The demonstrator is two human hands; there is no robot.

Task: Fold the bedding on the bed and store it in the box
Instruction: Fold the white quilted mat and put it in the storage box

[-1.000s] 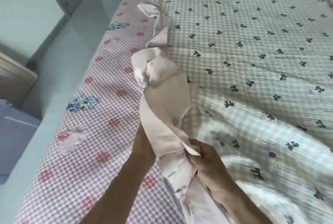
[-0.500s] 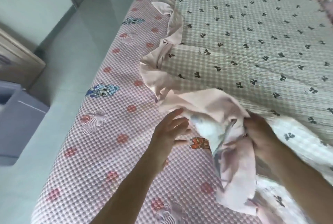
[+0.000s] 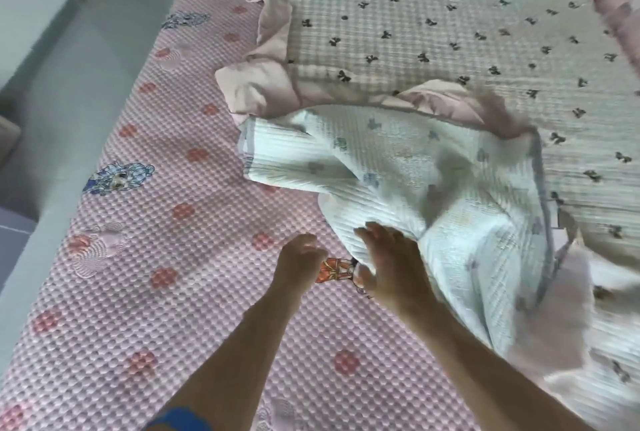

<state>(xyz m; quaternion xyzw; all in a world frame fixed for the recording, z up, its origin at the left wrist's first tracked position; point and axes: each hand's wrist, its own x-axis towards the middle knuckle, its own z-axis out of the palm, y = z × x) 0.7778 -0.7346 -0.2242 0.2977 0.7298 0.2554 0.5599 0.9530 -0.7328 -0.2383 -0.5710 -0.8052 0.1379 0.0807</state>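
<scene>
- Folding has only begun, as far as you can judge: the checked quilt (image 3: 433,25) with its small dark bows lies spread across the far side of the bed, and just one near corner (image 3: 398,167) is turned back so the pale underside faces up.
- That turned-back part sits crumpled and uneven, with the pink ruffle (image 3: 263,84) bunched beside it; no clean fold line shows yet.
- Your right hand (image 3: 388,268) rests at the near edge of the flipped corner, its fingers (image 3: 372,235) spread and fairly straight, touching or about to touch the cloth rather than pinching it; motion blur makes the contact hard to call.
- Your left hand (image 3: 299,262) hovers just beside it over the pink bumpy mattress pad (image 3: 145,257), fingers relaxed and holding nothing.
- Left to do, in my estimate: nearly everything. You need to square the quilt, bring edge to edge, repeat until it is compact, then carry it off the bed.
- No storage box shows in this view, so you cannot tell where it stands or what is in it. Nothing is stored yet, since the bedding is all on the bed.
- Watch the ruffle: it looks likely to tuck under and skew the next fold.
</scene>
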